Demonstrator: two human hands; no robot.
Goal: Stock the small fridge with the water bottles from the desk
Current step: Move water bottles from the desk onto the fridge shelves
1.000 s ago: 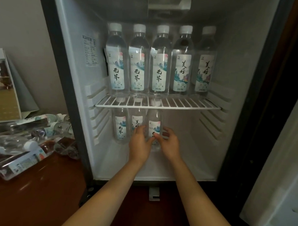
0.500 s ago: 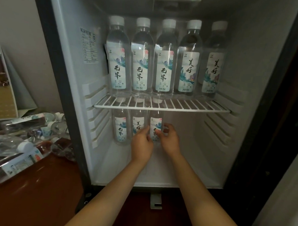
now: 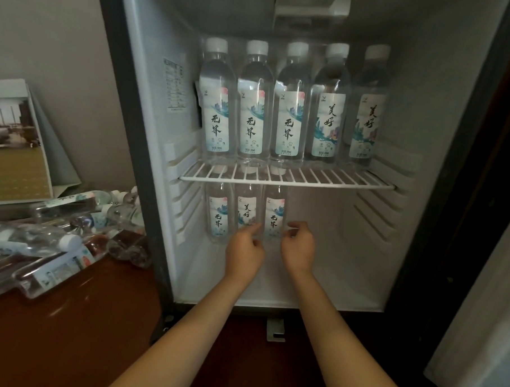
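Inside, the small fridge (image 3: 412, 112) with its pale plastic lining and dark frame stood open. A row of five clear plastic water bottles with white caps (image 3: 290, 121) stood upright side by side on the white wire shelf (image 3: 321, 183). Beneath the shelf, three more clear labelled bottles (image 3: 217, 218) stood upright and close together at the back left of the fridge floor.

The left hand (image 3: 244, 250) and the right hand (image 3: 298, 246) reached in on either side of the rightmost lower bottle (image 3: 274, 216). The left hand's index finger stretched up toward the gap between the middle and rightmost bottles, with its other fingers loosely curled. Whether its tip touched plastic could not be told. The right hand's fingers (image 3: 297, 224) were loosely bent and slightly spread, just beside the bottle, gripping nothing.

To the left, a heap of clear water bottles (image 3: 56, 237) lay on their sides on the dark brown wooden desk (image 3: 66, 346), close against the fridge's outer side. A printed card with a room photograph (image 3: 13, 141) leaned on the grey wall behind them. A small white sticker (image 3: 173, 84) sat on the left inner wall.
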